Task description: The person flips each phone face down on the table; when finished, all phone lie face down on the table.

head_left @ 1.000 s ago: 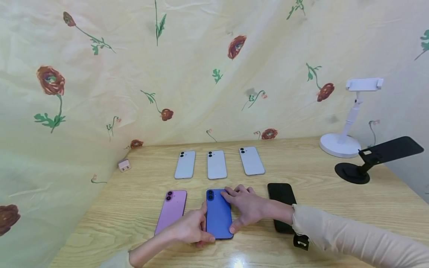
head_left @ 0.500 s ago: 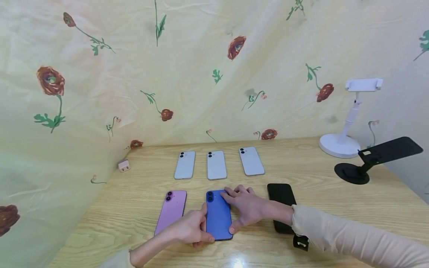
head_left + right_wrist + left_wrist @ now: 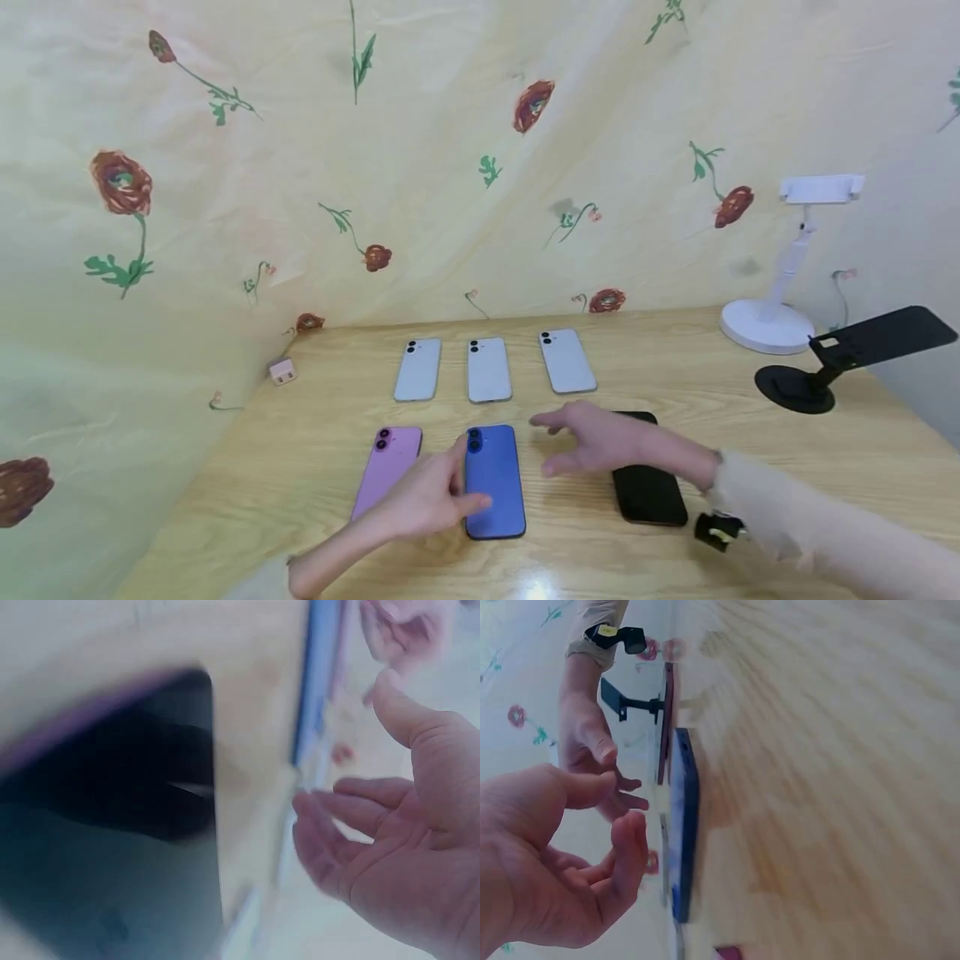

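Observation:
A blue phone (image 3: 495, 487) lies flat on the wooden table with its camera side up. My left hand (image 3: 427, 500) hovers at its left edge, fingers loosely bent; in the left wrist view a gap separates the left hand (image 3: 562, 855) from the phone. Right of the blue phone is my right hand (image 3: 596, 437), raised and holding nothing, fingers spread in the right wrist view. Under the right forearm lies a black phone (image 3: 648, 492), screen up and partly covered. A pink-purple phone (image 3: 386, 471) is on the left, its lower part behind my left hand.
Behind them lie three white phones, the left one (image 3: 417, 369), the middle one (image 3: 489, 371) and the right one (image 3: 567, 361). At the right stand a white phone stand (image 3: 767, 325) and a black stand (image 3: 795, 389). A pink charger plug (image 3: 282, 371) sits at the left.
My right hand has let go of the blue phone and moved up and right, away from it. My left hand has lifted slightly off its edge. The blue phone stays in place.

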Available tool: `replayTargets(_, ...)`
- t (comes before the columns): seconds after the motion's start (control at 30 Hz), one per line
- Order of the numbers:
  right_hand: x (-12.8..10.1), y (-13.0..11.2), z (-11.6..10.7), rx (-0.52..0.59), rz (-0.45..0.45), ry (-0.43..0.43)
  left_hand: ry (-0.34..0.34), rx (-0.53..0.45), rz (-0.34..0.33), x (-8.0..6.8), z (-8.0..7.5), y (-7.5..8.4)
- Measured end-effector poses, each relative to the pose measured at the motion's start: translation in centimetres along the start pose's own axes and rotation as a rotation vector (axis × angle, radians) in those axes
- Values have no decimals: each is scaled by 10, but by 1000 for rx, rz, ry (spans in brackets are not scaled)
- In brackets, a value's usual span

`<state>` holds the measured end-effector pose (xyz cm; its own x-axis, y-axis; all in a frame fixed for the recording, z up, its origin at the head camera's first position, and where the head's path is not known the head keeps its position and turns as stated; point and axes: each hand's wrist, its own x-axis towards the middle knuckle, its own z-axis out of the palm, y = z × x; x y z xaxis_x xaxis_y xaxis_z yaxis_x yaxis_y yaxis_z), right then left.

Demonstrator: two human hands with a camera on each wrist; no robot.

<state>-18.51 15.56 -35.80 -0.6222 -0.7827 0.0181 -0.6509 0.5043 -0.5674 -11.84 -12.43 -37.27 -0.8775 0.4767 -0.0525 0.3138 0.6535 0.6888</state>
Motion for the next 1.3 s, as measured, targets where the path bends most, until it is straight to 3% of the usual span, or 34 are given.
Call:
replayTargets(0.13, -30, 16, -31, -11, -20, 143, 81, 93, 123, 21, 7, 24)
replayTargets(0.23, -55, 29, -46, -42, 11, 202, 81, 140, 175, 35, 21, 41)
replayTargets(0.43, -105, 60, -51, -100, 156, 228, -47, 373, 141, 61, 59, 70)
replayTargets(0.57, -126, 78, -44, -73, 184, 217, -111, 433, 143, 73, 81, 82)
replayTargets(0.73, -133, 89, -33, -62, 151, 166, -134, 449, 173, 84, 99, 90)
replayTargets(0.87, -132, 92, -24, -116, 142, 145, -110, 484, 217, 88, 108, 94)
replayTargets(1.3, -127, 90, -15, -158, 135, 172, -92, 608, 309, 95, 114, 96)
